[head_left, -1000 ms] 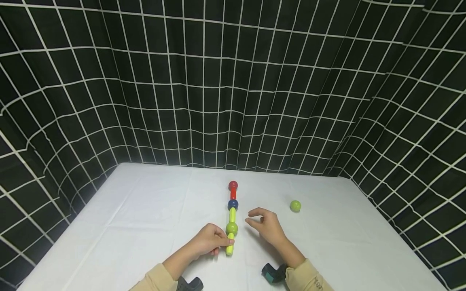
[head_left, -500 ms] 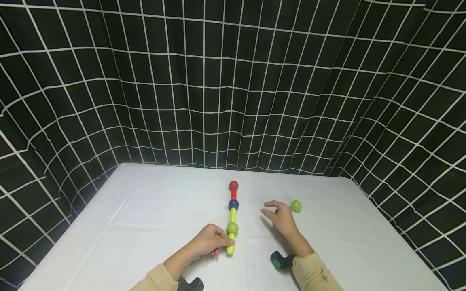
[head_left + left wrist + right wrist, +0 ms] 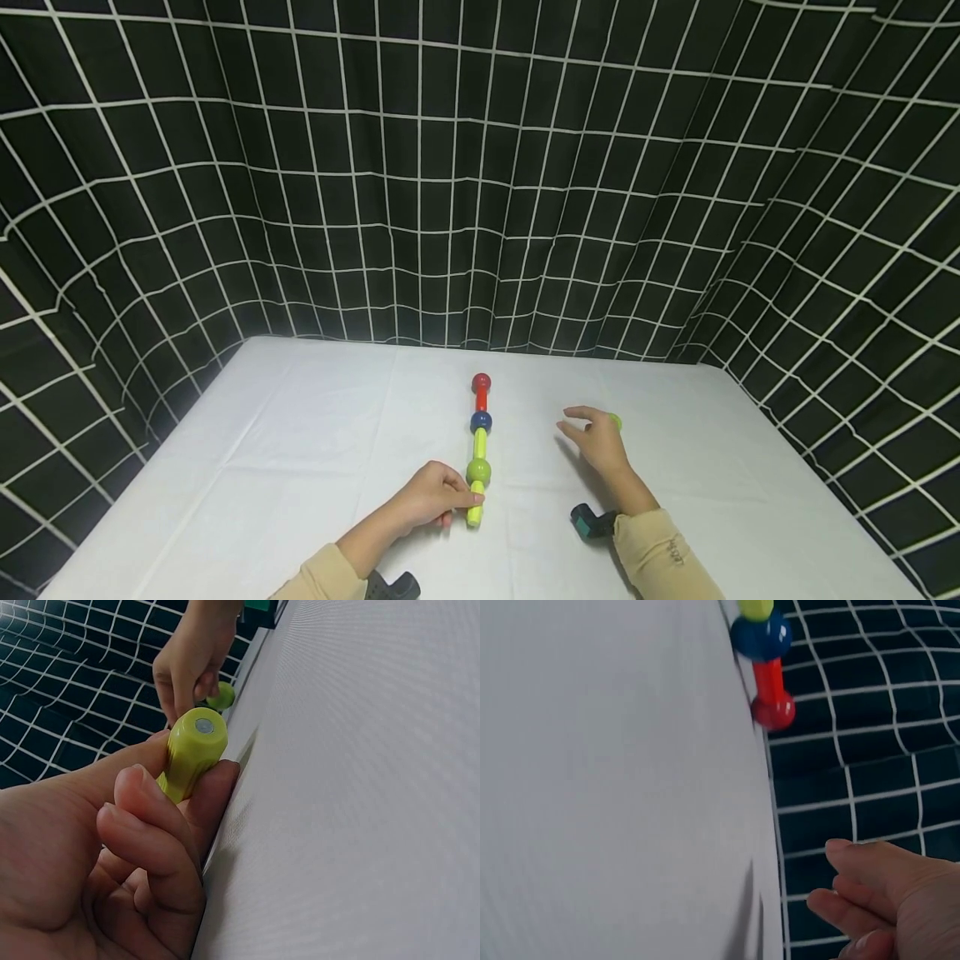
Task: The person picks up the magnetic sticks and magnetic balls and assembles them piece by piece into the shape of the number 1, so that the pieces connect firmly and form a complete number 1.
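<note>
A straight chain lies down the middle of the white table in the head view. From far to near it has a red ball (image 3: 481, 382), a red rod (image 3: 482, 401), a blue ball (image 3: 481, 421), a yellow-green rod (image 3: 479, 443), a green ball (image 3: 478, 472) and a nearer yellow-green rod (image 3: 474, 517). My left hand (image 3: 429, 498) pinches that nearer rod between thumb and fingers; its end shows a round grey disc in the left wrist view. To the right, my right hand (image 3: 602, 443) holds nothing, fingers loosely bent, partly covering a loose green ball (image 3: 617, 421).
The white table (image 3: 315, 417) is covered with cloth, and a dark curtain (image 3: 450, 208) with white grid lines surrounds its back and sides. A dark device is worn at each wrist, below the hands.
My right hand has moved right and slightly away from me, from beside the chain to the loose green ball, partly hiding it. My left hand stays on the rod.
</note>
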`<action>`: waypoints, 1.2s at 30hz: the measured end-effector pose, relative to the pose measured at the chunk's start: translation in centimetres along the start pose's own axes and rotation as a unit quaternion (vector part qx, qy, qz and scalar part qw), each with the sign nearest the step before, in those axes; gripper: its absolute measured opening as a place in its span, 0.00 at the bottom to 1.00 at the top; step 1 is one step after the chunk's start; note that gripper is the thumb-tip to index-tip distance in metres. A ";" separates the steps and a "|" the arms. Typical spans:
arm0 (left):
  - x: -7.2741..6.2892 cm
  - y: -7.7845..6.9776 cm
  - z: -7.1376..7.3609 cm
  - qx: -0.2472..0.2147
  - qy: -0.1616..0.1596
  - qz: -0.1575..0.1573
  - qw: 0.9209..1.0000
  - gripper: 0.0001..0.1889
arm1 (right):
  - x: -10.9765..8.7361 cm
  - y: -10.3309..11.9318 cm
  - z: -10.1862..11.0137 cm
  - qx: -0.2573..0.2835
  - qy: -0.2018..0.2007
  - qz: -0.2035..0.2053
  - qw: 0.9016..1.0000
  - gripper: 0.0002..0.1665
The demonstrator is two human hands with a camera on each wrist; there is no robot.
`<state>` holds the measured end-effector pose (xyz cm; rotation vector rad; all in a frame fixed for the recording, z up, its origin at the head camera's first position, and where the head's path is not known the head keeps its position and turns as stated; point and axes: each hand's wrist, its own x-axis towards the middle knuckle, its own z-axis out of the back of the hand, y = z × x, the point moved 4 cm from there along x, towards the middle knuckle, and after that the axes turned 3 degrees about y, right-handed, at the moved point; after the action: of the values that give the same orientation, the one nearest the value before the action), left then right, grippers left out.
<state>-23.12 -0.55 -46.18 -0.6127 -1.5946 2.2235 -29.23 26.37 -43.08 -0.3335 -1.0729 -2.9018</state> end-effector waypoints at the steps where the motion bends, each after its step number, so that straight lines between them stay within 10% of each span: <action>1: 0.0 0.0 0.0 0.001 0.000 0.000 1.000 0.14 | 0.1 -0.2 0.2 -0.002 -0.004 0.002 1.000 0.18; 36: 0.0 0.2 0.0 -0.002 0.000 0.000 1.000 0.13 | 1.0 -3.2 4.2 -0.010 -0.001 -0.058 0.998 0.21</action>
<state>-23.13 -0.58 -46.37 -0.6131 -1.6005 2.2205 -29.77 31.63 -41.81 -0.2852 -1.0988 -3.0158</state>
